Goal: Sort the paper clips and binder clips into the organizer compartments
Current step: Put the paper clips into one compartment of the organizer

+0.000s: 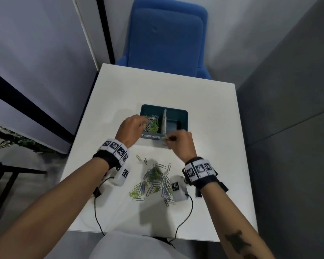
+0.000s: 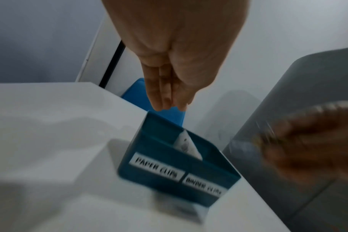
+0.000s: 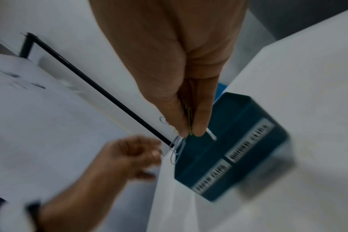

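A teal organizer [image 1: 182, 114] stands mid-table, split by a white divider [image 1: 164, 119]. Its left compartment, labelled "PAPER CLIPS" [image 2: 157, 167], holds several green and silver paper clips [image 1: 152, 123]; the right one, labelled "BINDER CLIPS" [image 2: 204, 186], looks dark inside. My left hand [image 1: 141, 121] hovers over the left compartment's left rim, fingers [image 2: 165, 94] straight and holding nothing. At the organizer's near edge my right hand [image 1: 168, 139] pinches a few paper clips [image 3: 190, 124], with some dangling below the fingertips [image 3: 177, 149]. A loose pile of paper clips [image 1: 155, 180] lies nearer me, between my wrists.
A white table [image 1: 204, 101] carries everything. A blue chair [image 1: 166, 38] stands behind its far edge. A grey partition [image 1: 288, 90] closes the right side. Black cables [image 1: 96, 212] trail from both wrist units over the near edge.
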`<state>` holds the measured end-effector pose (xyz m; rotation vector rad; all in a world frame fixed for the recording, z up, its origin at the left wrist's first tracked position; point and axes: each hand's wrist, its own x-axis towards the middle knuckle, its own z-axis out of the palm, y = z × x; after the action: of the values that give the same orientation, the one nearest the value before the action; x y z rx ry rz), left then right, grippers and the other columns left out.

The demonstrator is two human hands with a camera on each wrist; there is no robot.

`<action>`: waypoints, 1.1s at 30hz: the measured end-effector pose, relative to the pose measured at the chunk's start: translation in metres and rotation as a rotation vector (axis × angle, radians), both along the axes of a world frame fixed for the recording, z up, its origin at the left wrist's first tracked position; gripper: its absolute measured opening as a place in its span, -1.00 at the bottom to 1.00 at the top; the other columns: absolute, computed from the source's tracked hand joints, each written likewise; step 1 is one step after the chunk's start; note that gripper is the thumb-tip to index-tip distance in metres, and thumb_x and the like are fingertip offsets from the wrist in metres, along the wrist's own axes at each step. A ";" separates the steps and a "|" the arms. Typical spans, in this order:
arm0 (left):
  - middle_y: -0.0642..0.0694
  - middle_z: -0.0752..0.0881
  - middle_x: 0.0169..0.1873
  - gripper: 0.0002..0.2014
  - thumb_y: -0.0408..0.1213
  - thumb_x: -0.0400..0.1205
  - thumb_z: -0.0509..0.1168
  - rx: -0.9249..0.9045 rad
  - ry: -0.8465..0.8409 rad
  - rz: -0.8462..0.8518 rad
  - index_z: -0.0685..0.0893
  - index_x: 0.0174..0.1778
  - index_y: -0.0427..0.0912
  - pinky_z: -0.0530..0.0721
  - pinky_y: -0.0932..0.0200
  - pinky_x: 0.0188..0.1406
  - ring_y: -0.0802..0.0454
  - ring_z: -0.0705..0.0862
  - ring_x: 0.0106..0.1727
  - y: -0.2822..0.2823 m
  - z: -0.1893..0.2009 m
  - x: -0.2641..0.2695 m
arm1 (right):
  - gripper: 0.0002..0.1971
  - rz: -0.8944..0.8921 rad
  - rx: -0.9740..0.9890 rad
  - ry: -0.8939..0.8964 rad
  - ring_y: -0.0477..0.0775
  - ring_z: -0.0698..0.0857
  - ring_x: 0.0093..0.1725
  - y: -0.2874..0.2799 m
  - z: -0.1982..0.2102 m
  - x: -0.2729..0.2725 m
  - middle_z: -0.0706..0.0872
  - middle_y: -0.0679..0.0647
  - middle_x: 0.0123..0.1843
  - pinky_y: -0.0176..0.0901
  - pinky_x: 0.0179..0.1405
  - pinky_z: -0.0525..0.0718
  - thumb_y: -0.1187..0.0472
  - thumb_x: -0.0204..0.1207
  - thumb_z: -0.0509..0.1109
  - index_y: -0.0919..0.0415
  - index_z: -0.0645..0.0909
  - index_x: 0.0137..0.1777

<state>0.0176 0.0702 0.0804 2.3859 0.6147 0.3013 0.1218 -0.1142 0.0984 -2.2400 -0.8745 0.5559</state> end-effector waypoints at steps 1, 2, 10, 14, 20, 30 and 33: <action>-0.12 0.76 -0.11 -0.82 -0.48 0.60 0.32 0.013 0.017 0.004 0.75 0.03 -0.19 0.71 0.01 -0.05 -0.04 0.70 -0.13 -0.005 -0.011 -0.009 | -0.94 0.009 0.012 -0.044 -0.03 0.74 -0.27 0.014 0.005 0.008 0.81 0.06 -0.24 -0.19 -0.13 0.76 0.25 0.44 0.57 0.21 0.81 -0.11; -0.13 0.77 -0.12 -0.82 -0.50 0.61 0.29 0.021 0.052 -0.010 0.75 -0.01 -0.20 0.73 0.00 -0.05 -0.04 0.71 -0.15 -0.010 -0.022 -0.018 | -0.96 0.022 0.017 -0.092 -0.03 0.74 -0.27 0.028 0.009 0.014 0.81 0.07 -0.26 -0.16 -0.12 0.76 0.25 0.44 0.57 0.21 0.80 -0.17; -0.28 0.09 0.64 -0.36 -0.11 0.69 0.23 0.002 0.586 -0.192 0.15 0.63 -0.22 0.42 -0.16 0.48 -0.23 0.17 0.62 -0.063 -0.101 -0.072 | -0.55 0.098 -0.156 -0.149 0.17 0.71 0.18 0.059 0.010 0.027 0.75 0.11 0.23 0.12 0.16 0.70 0.12 0.44 0.55 0.06 0.62 0.34; -0.31 -0.16 0.66 -0.29 -0.05 0.73 0.11 0.128 0.673 -0.322 -0.09 0.66 -0.27 0.14 -0.11 0.63 -0.27 -0.13 0.67 -0.093 -0.115 -0.089 | -0.83 0.081 -0.162 -0.140 0.12 0.76 -0.07 0.012 -0.022 0.002 0.80 0.09 -0.01 0.06 -0.03 0.76 0.17 0.51 0.47 0.11 0.72 0.08; -0.31 0.36 0.55 -0.35 -0.15 0.56 0.41 0.129 0.439 -0.499 0.36 0.54 -0.25 0.67 -0.18 0.17 -0.25 0.47 0.48 -0.104 -0.121 -0.123 | -0.67 0.218 -0.449 0.045 -0.03 0.66 -0.09 -0.075 -0.081 -0.046 0.76 0.11 0.09 -0.14 0.03 0.71 0.14 0.51 0.48 0.13 0.65 0.27; -0.18 0.51 0.20 -0.28 -0.25 0.49 0.49 -0.089 0.613 -0.318 0.25 0.49 -0.16 0.65 -0.04 -0.04 -0.18 0.65 0.04 -0.100 -0.114 -0.146 | -0.17 0.160 -0.535 0.104 0.26 0.70 0.01 -0.111 -0.124 -0.092 0.48 0.14 0.25 0.04 -0.05 0.75 0.30 0.27 0.62 -0.02 0.21 0.43; -0.15 0.58 0.00 -0.57 -0.36 0.49 0.44 -0.153 0.548 -0.271 0.38 0.17 -0.13 0.63 -0.05 -0.11 -0.16 0.63 -0.09 -0.108 -0.113 -0.128 | -0.39 0.095 -0.410 0.117 0.22 0.66 0.05 -0.093 -0.125 -0.098 0.58 0.15 0.17 -0.01 -0.03 0.66 0.27 0.37 0.54 0.09 0.34 0.36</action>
<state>-0.1102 -0.0380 -0.0322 2.3624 0.5167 -0.5145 0.0243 -0.2073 -0.0263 -2.5047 -0.8708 0.9746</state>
